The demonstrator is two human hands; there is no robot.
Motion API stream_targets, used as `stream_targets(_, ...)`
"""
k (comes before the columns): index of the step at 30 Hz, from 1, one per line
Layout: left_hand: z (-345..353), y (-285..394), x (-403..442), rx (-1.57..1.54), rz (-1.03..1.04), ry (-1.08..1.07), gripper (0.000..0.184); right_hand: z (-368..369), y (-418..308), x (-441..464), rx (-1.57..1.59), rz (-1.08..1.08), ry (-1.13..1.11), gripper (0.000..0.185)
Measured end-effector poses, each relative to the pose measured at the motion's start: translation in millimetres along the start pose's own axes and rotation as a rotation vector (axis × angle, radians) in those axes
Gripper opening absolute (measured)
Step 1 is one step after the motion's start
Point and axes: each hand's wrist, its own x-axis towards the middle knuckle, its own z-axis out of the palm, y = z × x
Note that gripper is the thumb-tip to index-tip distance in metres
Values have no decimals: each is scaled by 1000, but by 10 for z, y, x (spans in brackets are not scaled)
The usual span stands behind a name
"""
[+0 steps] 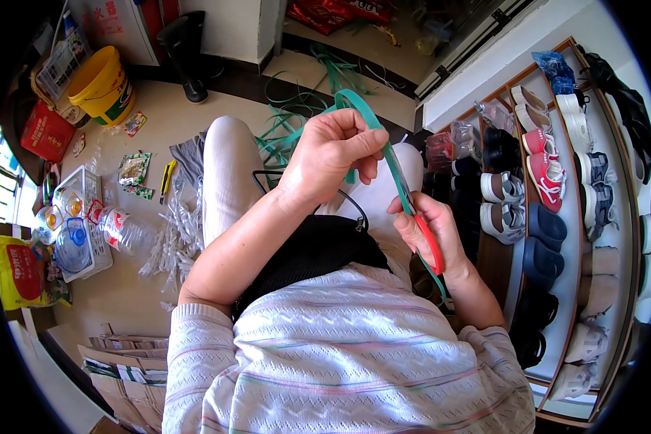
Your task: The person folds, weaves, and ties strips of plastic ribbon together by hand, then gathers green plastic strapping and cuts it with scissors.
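Observation:
My left hand (333, 155) is closed in a pinch on a green plastic strap (360, 103), which loops up over the fingers and runs down to the right. In my right hand (441, 224) is a pair of scissors (432, 246) with red handles. The blades lie along the strap, pointing up toward my left hand; whether they are cutting into it I cannot tell. A length of strap hangs below the scissors. More green straps (286, 134) lie tangled on the floor beyond my knees. A black bag (304, 271) rests on my lap.
A shoe rack (568, 282) stands close on my right. To my left are a white basket (105, 253) with plastic bottles, a yellow bucket (98, 87), a yellow utility knife (167, 179) and a heap of clear plastic strips (177, 239). Folded cardboard (134, 394) is at lower left.

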Motion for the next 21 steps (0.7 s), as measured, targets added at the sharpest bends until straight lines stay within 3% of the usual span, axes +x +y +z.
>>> stream_targets(7, -7, -28, -8, -22, -31, 2, 12, 38, 38, -27, 0, -24, 34, 28)
stream_targets(13, -130, 10, 114, -246, -157, 69, 15, 24, 78, -44, -49, -16, 45, 27)
stream_targets(21, -79, -10, 36, -99, -30, 55, 11, 17, 20, -17, 0, -25, 14, 26)
